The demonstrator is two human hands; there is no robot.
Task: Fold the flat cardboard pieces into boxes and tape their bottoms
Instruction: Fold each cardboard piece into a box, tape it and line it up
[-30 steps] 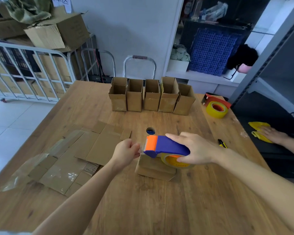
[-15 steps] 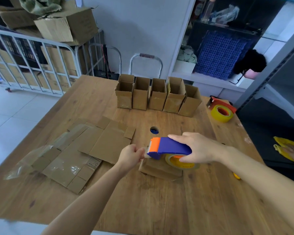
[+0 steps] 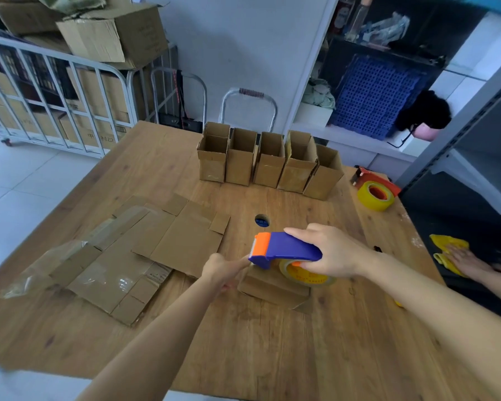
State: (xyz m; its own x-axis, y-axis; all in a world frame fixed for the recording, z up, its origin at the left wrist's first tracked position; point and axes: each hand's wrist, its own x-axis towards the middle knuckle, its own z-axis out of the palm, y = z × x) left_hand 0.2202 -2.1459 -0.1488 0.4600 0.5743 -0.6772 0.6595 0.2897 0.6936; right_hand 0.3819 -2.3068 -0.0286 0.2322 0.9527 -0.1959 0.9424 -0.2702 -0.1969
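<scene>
One table spanned frame; flat cardboard pieces lay centre-left; five finished boxes upper centre; unfinished box mid-frame under tape dispenser, long axis left-right; right hand clamped on tape dispenser; left hand at its nose, grip unclear.

We're at a wooden table on a pale tiled floor, plain white wall at the far side. Far left, a metal cage trolley piled with big cartons; on the right, white shelving and a grey rack. Light's soft and even.
</scene>
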